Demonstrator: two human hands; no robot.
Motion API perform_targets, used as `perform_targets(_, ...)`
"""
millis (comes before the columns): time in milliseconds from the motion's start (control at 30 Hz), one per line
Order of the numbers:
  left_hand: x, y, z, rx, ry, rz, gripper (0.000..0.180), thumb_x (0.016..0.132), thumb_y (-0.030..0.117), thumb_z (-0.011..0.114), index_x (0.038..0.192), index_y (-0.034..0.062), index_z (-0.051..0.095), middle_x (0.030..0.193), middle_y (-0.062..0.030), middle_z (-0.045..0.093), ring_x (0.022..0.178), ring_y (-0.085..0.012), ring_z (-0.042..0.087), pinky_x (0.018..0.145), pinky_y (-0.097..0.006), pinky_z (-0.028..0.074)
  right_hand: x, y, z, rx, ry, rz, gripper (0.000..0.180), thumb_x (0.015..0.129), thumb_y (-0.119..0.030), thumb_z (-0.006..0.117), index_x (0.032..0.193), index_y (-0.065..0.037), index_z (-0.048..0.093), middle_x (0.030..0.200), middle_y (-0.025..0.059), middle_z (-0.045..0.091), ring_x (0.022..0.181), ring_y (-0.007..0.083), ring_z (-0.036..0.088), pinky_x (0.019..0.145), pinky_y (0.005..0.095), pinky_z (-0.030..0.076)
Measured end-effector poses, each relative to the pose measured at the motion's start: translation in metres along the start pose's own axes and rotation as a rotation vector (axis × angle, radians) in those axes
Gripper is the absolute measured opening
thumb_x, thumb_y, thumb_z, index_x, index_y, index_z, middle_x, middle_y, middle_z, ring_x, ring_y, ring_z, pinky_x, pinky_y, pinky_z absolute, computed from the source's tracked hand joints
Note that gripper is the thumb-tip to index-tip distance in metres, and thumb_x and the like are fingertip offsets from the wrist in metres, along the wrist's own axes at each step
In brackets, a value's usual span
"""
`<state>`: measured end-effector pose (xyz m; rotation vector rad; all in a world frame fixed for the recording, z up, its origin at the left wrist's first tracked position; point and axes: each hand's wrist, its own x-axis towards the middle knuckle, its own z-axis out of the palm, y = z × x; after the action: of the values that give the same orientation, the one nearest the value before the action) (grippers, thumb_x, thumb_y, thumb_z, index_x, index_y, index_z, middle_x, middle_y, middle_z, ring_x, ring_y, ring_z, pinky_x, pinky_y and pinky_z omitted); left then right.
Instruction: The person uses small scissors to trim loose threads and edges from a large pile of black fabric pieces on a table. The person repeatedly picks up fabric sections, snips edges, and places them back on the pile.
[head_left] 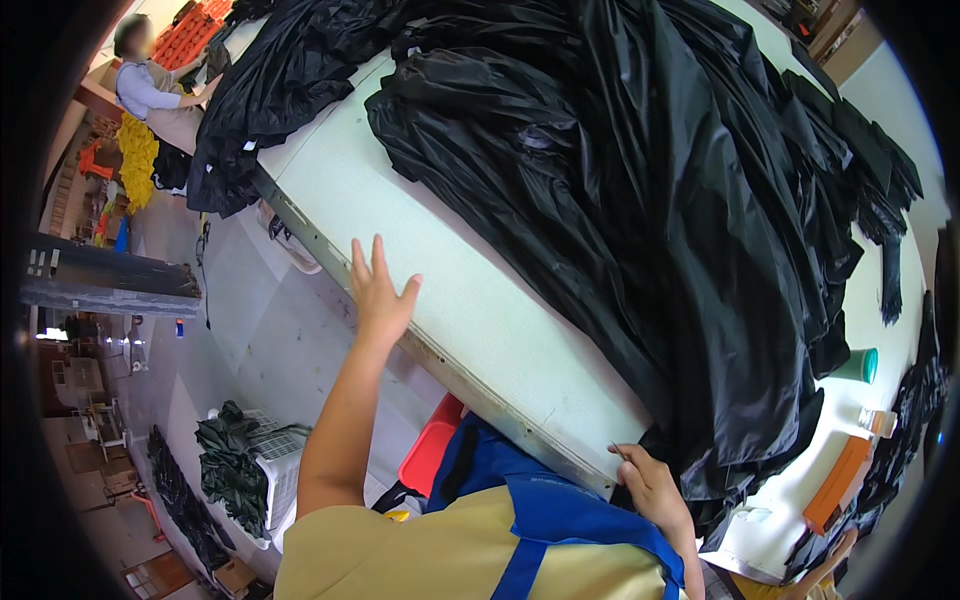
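Note:
My left hand [381, 300] has its fingers spread, over the near edge of the white table [470, 280], with nothing in it. Lower right, my right hand [652, 488] is closed at the table's edge, thumb and finger pinched around something small and thin that I cannot make out. A large heap of shiny black fabric [690, 230] covers much of the tabletop, in long folds. Its lower end lies right beside my right hand. My left hand is apart from the fabric, with bare tabletop between them.
A green roll [861, 365] and an orange box-like object [838, 484] lie on the right. A red bin [432, 445] stands under the table edge; a white basket [280, 470] with dark fabric is on the floor. Another person [160, 95] handles fabric at far left.

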<state>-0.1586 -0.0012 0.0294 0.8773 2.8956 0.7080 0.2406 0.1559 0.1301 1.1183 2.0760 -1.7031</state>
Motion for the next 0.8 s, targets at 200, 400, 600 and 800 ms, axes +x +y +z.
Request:
perform_targets(200,-0.008,0.06,0.05,-0.051,-0.395,0.492,0.079,0.078,0.027,0.07,0.145,0.0133,0.03,0.149,-0.028,0.012,0.135,-0.0473,0.018,0.108,-0.054,0.021,0.05,-0.034,-0.065,-0.068,0.875,-0.574,0.026,0.096,-0.021,0.049,0.107,0.0,0.059,0.088,0.0094,0.061,0.071,0.0137,0.056,0.063,0.026,0.044)
perform_targets(400,-0.052,0.016,0.068,-0.079,-0.496,0.583,0.075,0.075,0.02,0.068,0.139,0.0005,0.034,0.147,-0.0289,0.021,0.135,-0.0476,0.019,0.11,-0.054,0.016,-0.035,0.056,-0.213,0.055,1.795,-0.237,0.029,0.094,-0.017,0.055,0.116,0.001,0.058,0.083,-0.0012,0.055,0.067,0.0037,0.041,0.057,0.0186,0.034)
perform_targets(600,-0.107,-0.008,0.038,-0.062,-0.568,0.406,0.07,0.077,0.012,0.064,0.139,-0.0005,0.033,0.148,-0.0284,0.017,0.136,-0.0456,0.018,0.11,-0.053,0.016,-0.116,0.217,-0.21,0.316,1.878,0.125,0.031,0.087,-0.015,0.063,0.113,0.002,0.059,0.083,0.0016,0.058,0.069,0.01,0.047,0.064,0.0254,0.041)
perform_targets(800,-0.225,-0.059,0.033,-0.027,-0.494,0.227,0.066,0.079,0.012,0.064,0.138,0.0006,0.034,0.145,-0.0286,0.019,0.133,-0.0453,0.022,0.109,-0.049,0.02,-0.107,0.33,-0.217,0.078,1.629,0.485,0.039,0.079,-0.026,0.072,0.111,-0.006,0.065,0.083,0.0076,0.064,0.072,0.0174,0.058,0.069,0.0316,0.046)
